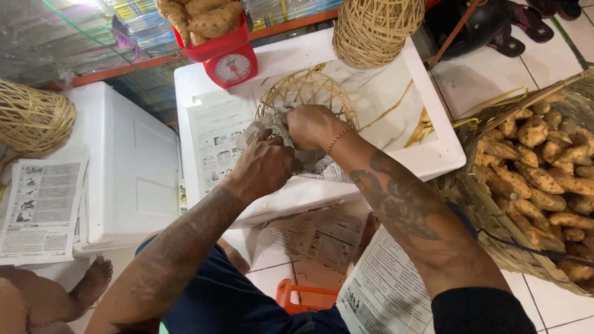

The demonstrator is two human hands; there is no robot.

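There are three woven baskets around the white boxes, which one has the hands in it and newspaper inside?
The open basket in the middle, on the white box, where both hands press newspaper in. The other two lie apart, untouched: one far left, one top centre.

This looks like a small produce stall or shop packing area set on a white tiled floor (489, 80). A red dial weighing scale (230, 62) carries a heap of tan sweet potatoes (204, 17), and a large woven basket (495, 241) at the right brims with more of them. White foam boxes (133, 173) serve as the surface, strewn with sheets of newspaper (42, 207) and small round wicker baskets (377, 28).
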